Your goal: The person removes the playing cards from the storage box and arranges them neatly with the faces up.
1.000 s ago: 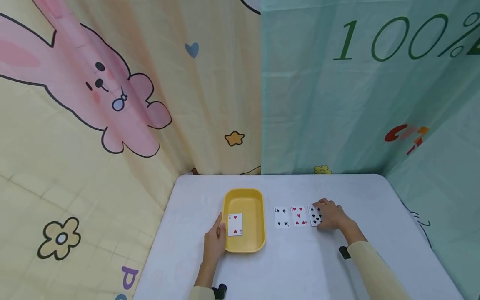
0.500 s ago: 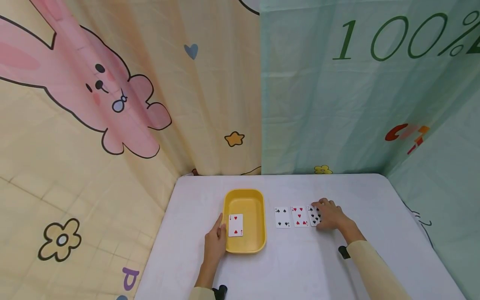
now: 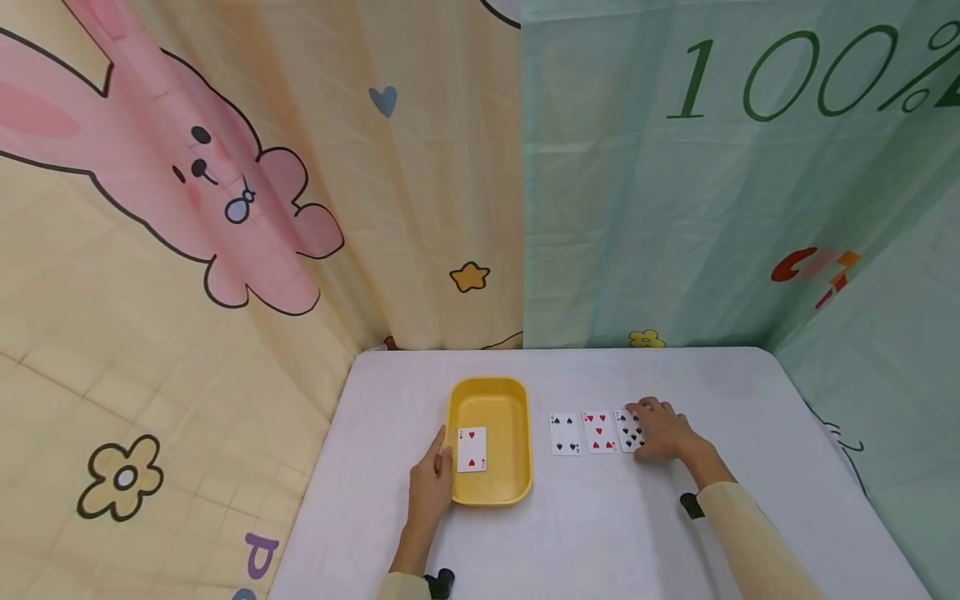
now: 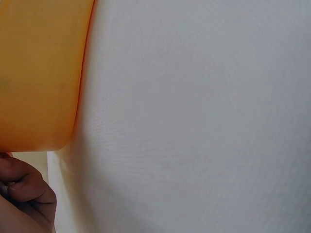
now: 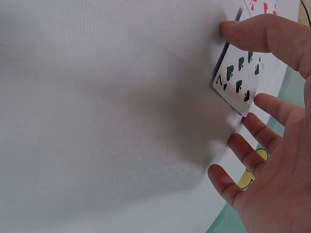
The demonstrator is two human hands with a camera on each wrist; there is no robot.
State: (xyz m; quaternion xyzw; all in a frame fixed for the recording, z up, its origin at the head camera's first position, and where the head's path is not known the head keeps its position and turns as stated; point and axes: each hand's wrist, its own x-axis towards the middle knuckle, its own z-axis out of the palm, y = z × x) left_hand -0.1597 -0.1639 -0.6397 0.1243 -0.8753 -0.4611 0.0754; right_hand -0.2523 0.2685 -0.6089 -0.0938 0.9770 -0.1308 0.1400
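Observation:
My left hand (image 3: 431, 482) grips the left side of a yellow tray (image 3: 512, 442); in the left wrist view its curled fingers (image 4: 24, 184) meet the end of the tray. Inside the tray a two of hearts (image 3: 472, 450) lies face up, towards the left. Right of the tray lie a four of spades (image 3: 565, 434), a five of hearts (image 3: 600, 432) and a seven of spades (image 3: 629, 432) in a row. My right hand (image 3: 663, 432) is over the right side of the seven, its fingers spread and loosely straight. In the right wrist view the thumb and fingertips lie around that card's edges (image 5: 238, 80).
A white table (image 3: 585, 533) carries everything. Printed curtains (image 3: 435, 192) close it in at the back and on both sides. Dark wrist cameras (image 3: 440, 583) are strapped to both forearms.

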